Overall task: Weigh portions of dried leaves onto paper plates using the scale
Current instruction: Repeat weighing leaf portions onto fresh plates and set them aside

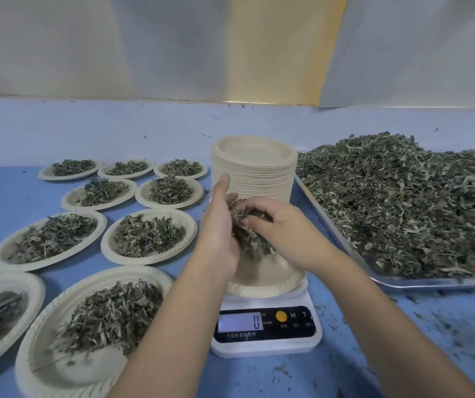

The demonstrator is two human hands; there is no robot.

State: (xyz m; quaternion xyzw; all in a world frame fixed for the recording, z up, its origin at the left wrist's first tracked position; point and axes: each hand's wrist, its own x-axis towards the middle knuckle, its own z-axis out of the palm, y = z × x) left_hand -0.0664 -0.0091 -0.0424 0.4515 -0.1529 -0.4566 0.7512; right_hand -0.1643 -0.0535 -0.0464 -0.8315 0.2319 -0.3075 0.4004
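Both hands over scale: left hand (219, 225) cups, right hand (282, 228) grips with curled fingers, one clump of dried leaves (252, 242). Leaves crumpled, grey-green, stemmy, held just above bare paper plate (270, 282) on white scale (265, 347), display reading 0. Plate stack (255, 170) behind; leaf-heaped tray (328, 222) right; filled plates (148, 234) left.

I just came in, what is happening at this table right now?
A person's left hand and right hand hold a clump of dried leaves over the paper plate on the scale, whose display reads 0. Filled plates lie to the left, a stack of fresh plates stands behind the scale, and a tray heaped with leaves is on the right.
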